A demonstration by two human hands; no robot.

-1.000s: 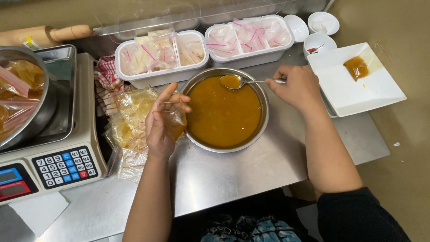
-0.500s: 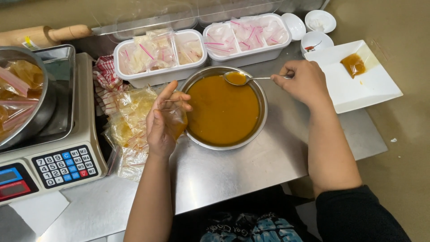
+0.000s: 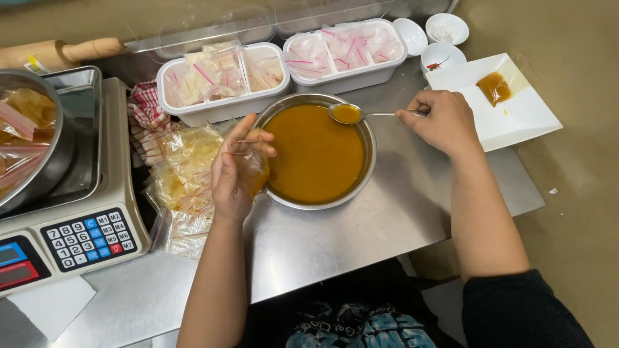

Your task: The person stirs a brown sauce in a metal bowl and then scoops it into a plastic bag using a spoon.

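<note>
Filling: small clear bag (image 3: 253, 169), open over the bowl's (image 3: 317, 154) left rim, partly full of orange sauce.
Left hand (image 3: 233, 173): fingers curled, pinching the bag's mouth.
Right hand (image 3: 438, 120): fingers pressed on a loaded spoon (image 3: 348, 114) above the far rim.
Done: filled bags (image 3: 184, 177) heaped left.
Left: much sauce.

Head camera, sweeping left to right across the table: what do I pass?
Scale → pile of filled bags → left hand holding a small bag → bowl of orange sauce → spoon → right hand → white square plate.
</note>
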